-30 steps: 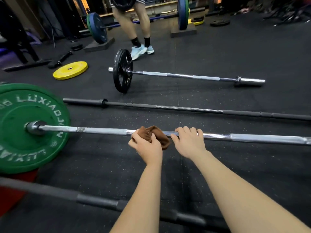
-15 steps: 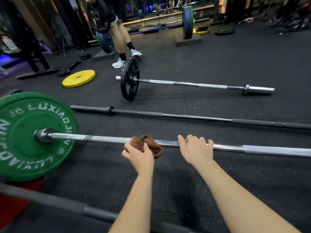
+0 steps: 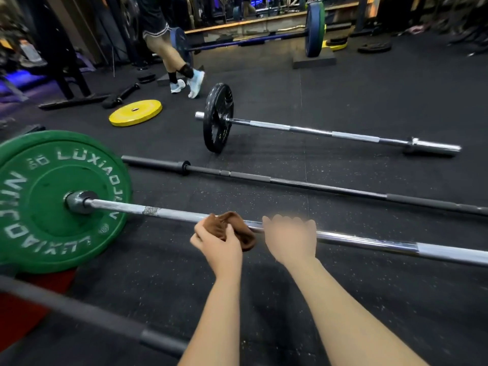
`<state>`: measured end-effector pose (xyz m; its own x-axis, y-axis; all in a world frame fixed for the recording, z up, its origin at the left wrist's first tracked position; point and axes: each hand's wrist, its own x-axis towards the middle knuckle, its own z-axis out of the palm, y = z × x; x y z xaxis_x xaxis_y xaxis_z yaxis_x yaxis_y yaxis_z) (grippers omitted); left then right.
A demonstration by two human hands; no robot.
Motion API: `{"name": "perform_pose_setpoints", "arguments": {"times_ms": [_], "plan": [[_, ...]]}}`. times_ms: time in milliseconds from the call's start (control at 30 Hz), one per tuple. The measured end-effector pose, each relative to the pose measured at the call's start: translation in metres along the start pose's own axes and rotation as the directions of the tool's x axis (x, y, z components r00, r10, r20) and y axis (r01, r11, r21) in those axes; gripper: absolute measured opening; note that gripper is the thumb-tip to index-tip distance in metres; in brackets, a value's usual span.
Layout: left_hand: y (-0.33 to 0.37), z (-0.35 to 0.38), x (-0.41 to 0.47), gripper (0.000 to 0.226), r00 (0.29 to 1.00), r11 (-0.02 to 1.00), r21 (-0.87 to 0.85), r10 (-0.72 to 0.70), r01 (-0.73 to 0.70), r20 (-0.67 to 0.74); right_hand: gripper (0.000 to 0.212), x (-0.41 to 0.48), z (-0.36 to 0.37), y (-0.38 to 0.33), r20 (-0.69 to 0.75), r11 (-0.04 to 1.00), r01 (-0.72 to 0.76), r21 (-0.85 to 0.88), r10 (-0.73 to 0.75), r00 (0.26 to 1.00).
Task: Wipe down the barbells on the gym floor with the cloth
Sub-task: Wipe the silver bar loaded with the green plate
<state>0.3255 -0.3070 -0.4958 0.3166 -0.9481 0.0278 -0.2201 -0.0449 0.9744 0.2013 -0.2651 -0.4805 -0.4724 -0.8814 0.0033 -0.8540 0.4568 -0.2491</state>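
— While the left hand (image 3: 219, 247) is on it, where exactly does the brown cloth (image 3: 224, 220) sit?

— Bunched over the top of the near chrome barbell (image 3: 369, 241), touching the shaft. The left hand's grip is closed on the cloth, with the thumb pressed into its folds.

— And the right hand (image 3: 290, 239)?

— Just beside the cloth, to its right, on the same shaft. It is motion-blurred, but its fingers hook over the top of the bar, so that grip is closed round the barbell itself.

— What does that bar carry?

— A green bumper plate (image 3: 47, 186) lettered LUXIAOJUN at its left end, standing upright on the black rubber floor (image 3: 343, 299). The right end runs out of view.

— Beyond it?

— A black barbell (image 3: 317, 184) lies on the floor, roughly parallel and with no plates on the part in view. Past that, a second chrome barbell (image 3: 317, 130) holds one black plate (image 3: 217, 118) at its left end, and its right sleeve rests on the floor. A yellow plate (image 3: 136, 112) lies flat to the left of the black one.

— Farther back?

— A person's legs (image 3: 169, 54), in dark socks and pale blue shoes, stand near a far barbell (image 3: 237, 42) whose right-hand plates sit on a grey block (image 3: 314, 60).

— Nearer the camera?

— A blurred dark bar (image 3: 79, 310) crosses the lower left corner, and something red (image 3: 23, 315) shows below the green plate.
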Motion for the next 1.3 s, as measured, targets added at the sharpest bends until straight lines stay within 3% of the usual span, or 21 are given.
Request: {"name": "perform_pose_setpoints", "arguments": {"times_ms": [133,300,433,500,700,867,1033,1133,1200,1300], "plan": [[-0.001,-0.001,0.011,0.046,0.998,0.999,0.027,-0.021,0.023,-0.065,0.054,0.002,0.0,-0.006,-0.007,0.998,-0.052,-0.018,0.052,0.999],[-0.006,0.013,-0.015,0.045,1.0,0.999,0.04,0.001,-0.001,0.003,0.051,0.02,-0.013,-0.017,0.208,0.986,-0.154,0.064,0.137,0.968],[-0.004,0.007,-0.007,0.049,0.999,1.0,0.029,0.009,-0.01,0.042,0.048,0.028,-0.012,-0.033,0.111,0.993,0.022,0.113,-0.035,0.993],[-0.003,-0.001,0.004,0.049,0.999,0.999,0.043,0.026,-0.028,0.044,0.049,0.026,-0.006,-0.039,0.18,0.984,0.069,0.167,-0.1,0.979],[-0.001,-0.026,0.058,0.049,0.995,0.997,0.046,-0.065,0.068,-0.071,0.05,0.017,0.005,-0.04,0.107,0.994,0.077,0.073,-0.085,0.991],[0.003,-0.009,0.035,0.043,0.992,0.995,0.06,-0.077,0.083,-0.1,0.049,0.019,0.002,-0.045,0.124,0.997,0.038,0.072,-0.047,0.991],[-0.003,0.001,0.006,0.045,0.998,0.999,-0.03,-0.031,0.029,-0.047,0.034,0.034,-0.021,-0.051,0.392,0.977,-0.135,0.165,0.06,0.918],[-0.007,-0.005,0.019,0.045,1.0,1.0,0.006,-0.011,0.011,-0.018,0.032,0.05,-0.03,-0.051,0.498,0.95,-0.209,0.233,0.068,0.865],[-0.008,-0.01,0.027,0.045,1.0,1.0,0.008,-0.005,0.005,-0.002,0.039,0.053,-0.023,-0.056,0.413,0.968,-0.138,0.209,0.04,0.91],[-0.004,-0.012,0.037,0.046,0.999,0.999,-0.019,-0.037,0.037,0.001,0.05,0.041,-0.005,-0.064,0.226,0.983,0.104,0.149,-0.136,0.965]]}}
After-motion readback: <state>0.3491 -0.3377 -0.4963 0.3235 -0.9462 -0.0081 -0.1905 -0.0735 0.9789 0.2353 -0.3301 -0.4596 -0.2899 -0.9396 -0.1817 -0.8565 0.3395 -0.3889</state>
